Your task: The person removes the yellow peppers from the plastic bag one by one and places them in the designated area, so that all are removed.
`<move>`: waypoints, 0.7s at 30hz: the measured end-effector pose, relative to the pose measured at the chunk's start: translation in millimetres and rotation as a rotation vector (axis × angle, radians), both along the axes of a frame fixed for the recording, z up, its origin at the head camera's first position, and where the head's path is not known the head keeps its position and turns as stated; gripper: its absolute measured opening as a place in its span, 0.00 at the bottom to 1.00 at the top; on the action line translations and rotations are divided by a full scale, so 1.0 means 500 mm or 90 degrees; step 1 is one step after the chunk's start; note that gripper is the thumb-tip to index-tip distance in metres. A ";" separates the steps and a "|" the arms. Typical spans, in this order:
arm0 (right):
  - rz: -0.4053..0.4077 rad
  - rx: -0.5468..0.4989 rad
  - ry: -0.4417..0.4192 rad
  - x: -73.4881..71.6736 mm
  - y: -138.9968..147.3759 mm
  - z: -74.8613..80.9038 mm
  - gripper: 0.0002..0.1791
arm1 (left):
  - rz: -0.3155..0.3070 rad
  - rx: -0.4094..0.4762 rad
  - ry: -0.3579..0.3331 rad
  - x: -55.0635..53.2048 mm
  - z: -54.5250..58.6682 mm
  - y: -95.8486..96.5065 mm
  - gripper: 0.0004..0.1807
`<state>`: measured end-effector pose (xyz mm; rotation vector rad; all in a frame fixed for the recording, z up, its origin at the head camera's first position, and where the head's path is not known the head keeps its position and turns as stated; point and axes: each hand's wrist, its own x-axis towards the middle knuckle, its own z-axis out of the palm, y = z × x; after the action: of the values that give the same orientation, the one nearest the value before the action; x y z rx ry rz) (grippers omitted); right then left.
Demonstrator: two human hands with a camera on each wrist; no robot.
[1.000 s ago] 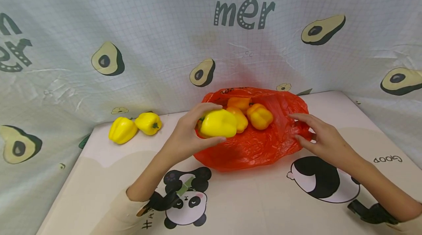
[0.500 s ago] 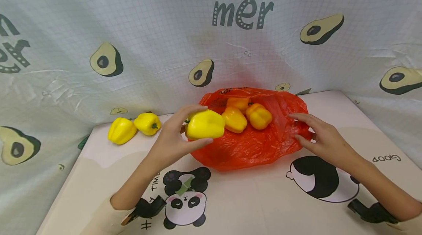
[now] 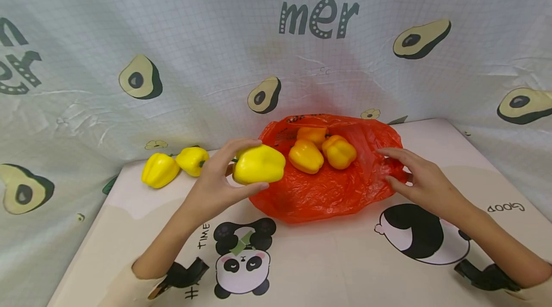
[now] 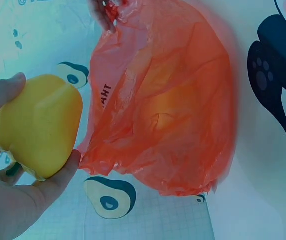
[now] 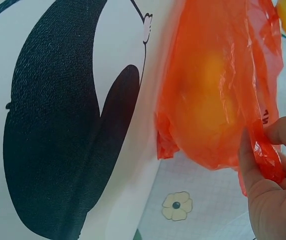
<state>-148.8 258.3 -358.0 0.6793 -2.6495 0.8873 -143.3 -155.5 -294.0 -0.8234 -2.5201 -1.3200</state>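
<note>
A yellow bell pepper (image 3: 259, 165) is gripped between the thumb and fingers of my left hand (image 3: 219, 173), at the left side of a red plastic bag (image 3: 319, 201). In the left wrist view the same bell pepper (image 4: 40, 125) is apart from the bag (image 4: 183, 135). My right hand (image 3: 424, 182) pinches the bag's right edge; its fingers grip the gathered plastic in the right wrist view, where the hand (image 5: 278, 185) is at lower right. Inside the bag's opening lie orange-yellow bell peppers: one in front (image 3: 306, 156), one at right (image 3: 339, 152) and one behind (image 3: 311, 135).
Two more yellow bell peppers, one at the left (image 3: 160, 170) and one beside it (image 3: 192, 160), lie on the table's back left. The table (image 3: 327, 264) has printed pandas. Behind it hangs a white sheet (image 3: 207, 24) with avocado prints.
My left hand has moved left with the yellow bell pepper, from over the bag's peppers to the bag's left side. The right hand stays on the bag's edge.
</note>
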 end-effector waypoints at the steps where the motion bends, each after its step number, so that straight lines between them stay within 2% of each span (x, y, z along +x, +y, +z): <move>1: 0.001 -0.001 0.000 0.000 0.000 0.000 0.36 | 0.003 -0.002 0.002 0.001 0.000 -0.002 0.39; 12: 0.009 -0.006 -0.001 -0.001 -0.001 -0.001 0.34 | 0.031 -0.004 0.004 0.008 -0.006 -0.023 0.38; 21: 0.011 0.006 0.014 -0.001 0.000 -0.001 0.32 | 0.036 0.001 0.010 0.011 -0.012 -0.038 0.39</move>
<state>-149.2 258.3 -358.2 0.7118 -2.6341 0.8686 -137.9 -174.6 -300.0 -0.7542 -2.5112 -1.2921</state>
